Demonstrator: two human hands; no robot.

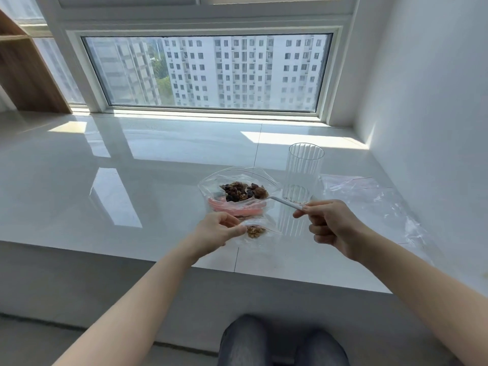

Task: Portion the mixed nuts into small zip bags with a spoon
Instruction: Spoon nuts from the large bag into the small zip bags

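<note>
A large clear zip bag (211, 184) with a pink strip lies open on the white sill, holding a dark heap of mixed nuts (241, 192). My right hand (331, 225) grips the handle of a white spoon (286, 203), whose bowl reaches into the nuts. My left hand (216, 228) pinches the edge of a small clear zip bag (257, 232) just in front of the large bag. A few pale nuts sit inside the small bag.
A tall ribbed clear glass (303, 173) stands right of the large bag, close to the spoon. More clear zip bags (369, 194) lie flat at the right by the wall. The sill's front edge (184, 265) runs under my forearms. My knees show below.
</note>
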